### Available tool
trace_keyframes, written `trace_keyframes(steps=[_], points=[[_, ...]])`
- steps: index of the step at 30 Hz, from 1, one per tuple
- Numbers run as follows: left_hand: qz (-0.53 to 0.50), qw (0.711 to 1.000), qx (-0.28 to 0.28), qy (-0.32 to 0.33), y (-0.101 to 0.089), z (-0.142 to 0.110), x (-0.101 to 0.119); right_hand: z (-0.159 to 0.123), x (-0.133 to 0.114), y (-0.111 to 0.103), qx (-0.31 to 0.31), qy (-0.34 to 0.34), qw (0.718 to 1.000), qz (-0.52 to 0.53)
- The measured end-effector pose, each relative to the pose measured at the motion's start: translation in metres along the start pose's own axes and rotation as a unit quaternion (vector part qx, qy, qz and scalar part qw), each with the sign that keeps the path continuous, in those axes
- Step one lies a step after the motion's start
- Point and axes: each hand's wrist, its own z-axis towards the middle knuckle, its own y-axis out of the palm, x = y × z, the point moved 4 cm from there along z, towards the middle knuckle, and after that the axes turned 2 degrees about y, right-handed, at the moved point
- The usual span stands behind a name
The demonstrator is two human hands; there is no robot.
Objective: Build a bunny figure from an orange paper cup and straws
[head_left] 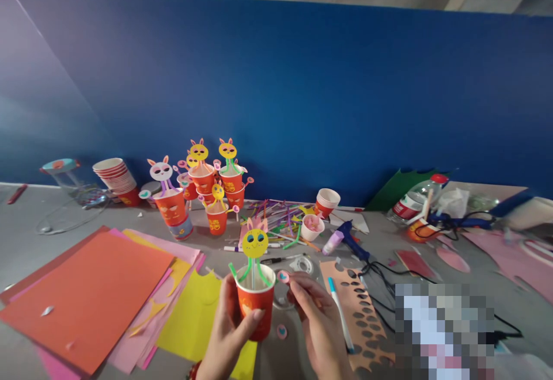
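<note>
My left hand (228, 328) is wrapped round a red paper cup (256, 305) held upright over the table. From the cup rises a yellow paper cat face (254, 243) with pink ears, and green straws (259, 270) bend over the rim. Between the fingertips of my right hand (317, 311) is a small round paper disc (283, 277), pink with a blue heart, close to the cup's right rim; I cannot tell if it touches the straw there. A similar loose disc (281, 331) lies on the table below, between my hands.
Finished-looking cup figures (217, 219) stand at the back left, near stacked cups (114, 177). Coloured paper sheets (95, 288) cover the left. To the right are a punched orange sheet (363, 316), a marker (340, 314), a blue glue gun (353, 240) with cables, and a bottle (415, 198).
</note>
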Motion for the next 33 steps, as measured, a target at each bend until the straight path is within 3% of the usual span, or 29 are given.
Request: trace_keyframes(steps=[13,21,26,33], points=[[-0.038,0.998,0.046,-0.022,-0.001,0.000,-0.007,-0.004,0.013,-0.001,0.057,0.111,0.988,0.087],[-0.042,0.998,0.055,-0.014,0.003,0.000,0.000,-0.005,0.014,0.002,0.085,0.101,0.988,0.080],[-0.031,0.999,0.042,-0.011,0.005,0.000,0.002,-0.005,0.013,0.005,0.106,0.103,0.978,0.146],[-0.029,0.999,0.030,-0.003,0.004,0.001,-0.002,-0.005,0.011,0.010,0.112,0.133,0.972,0.155]])
